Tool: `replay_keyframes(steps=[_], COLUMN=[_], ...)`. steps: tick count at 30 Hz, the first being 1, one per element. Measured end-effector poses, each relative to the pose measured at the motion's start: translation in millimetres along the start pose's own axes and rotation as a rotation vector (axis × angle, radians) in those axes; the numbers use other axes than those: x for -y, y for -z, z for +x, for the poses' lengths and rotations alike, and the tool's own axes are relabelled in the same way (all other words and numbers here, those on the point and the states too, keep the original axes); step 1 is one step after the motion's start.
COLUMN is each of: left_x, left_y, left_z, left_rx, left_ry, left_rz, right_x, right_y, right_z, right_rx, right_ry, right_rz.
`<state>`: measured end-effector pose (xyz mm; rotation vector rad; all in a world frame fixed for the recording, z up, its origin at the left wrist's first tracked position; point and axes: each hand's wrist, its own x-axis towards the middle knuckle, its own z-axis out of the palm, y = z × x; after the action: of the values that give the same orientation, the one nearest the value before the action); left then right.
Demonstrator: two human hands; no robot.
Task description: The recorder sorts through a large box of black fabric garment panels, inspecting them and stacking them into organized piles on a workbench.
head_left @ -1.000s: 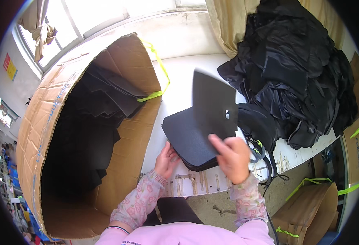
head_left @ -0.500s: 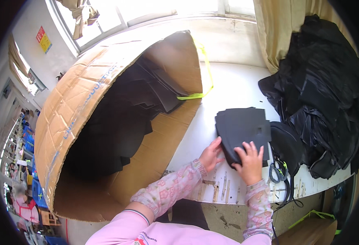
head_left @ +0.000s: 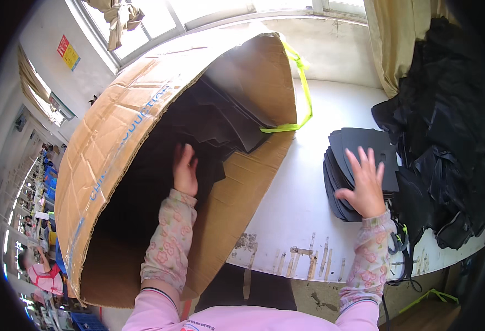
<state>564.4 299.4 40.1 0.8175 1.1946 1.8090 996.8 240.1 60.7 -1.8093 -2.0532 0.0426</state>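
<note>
Away goes the left hand, off the near-left edge of the stack of black panels where it was half a second ago, and now it's inside the big cardboard box! Its fingers are up and loosely parted, unclosed, right in front of the dark loose black pieces lying in there; whether the fingertips touch any of them, I can't tell. Over to the right hand: it's above the stack, palm down, fingers fanned wide, thumb out to the left, gripping nothing, and contact with the top panel is hard to call from this angle. That stack sits on the white table, right of the box and well apart from it, its layers slipping out unevenly along the left side. Just beyond the stack on the right rises a great crumpled heap of black material, with a coil of dark cord near the table's front edge. Bright yellow-green strapping loops off the box's far corner, and both forearms wear floral sleeve covers.
</note>
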Motion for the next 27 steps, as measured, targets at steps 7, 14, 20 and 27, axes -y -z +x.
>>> replay_keyframes(steps=[7, 14, 20, 27], left_x=[2.4, 9.2, 22.1, 39.6], left_y=[-4.5, -27.9, -60.9, -71.4], left_z=[62.0, 70.7, 36.6, -69.9], left_rx=[0.095, 0.036, -0.145, -0.032], left_ry=[-0.033, 0.003, -0.033, 0.018], left_rz=[-0.071, -0.182, -0.188, -0.402], right_x=[157.8, 236.1, 245.2, 203.3], right_y=[-39.2, -82.0, -135.2, -105.1], right_z=[166.0, 245.3, 212.4, 118.7], right_rx=[-0.004, 0.196, -0.06, -0.203], right_ry=[0.418, 0.32, 0.399, 0.473], right_rz=[0.669, 0.564, 0.41, 0.44])
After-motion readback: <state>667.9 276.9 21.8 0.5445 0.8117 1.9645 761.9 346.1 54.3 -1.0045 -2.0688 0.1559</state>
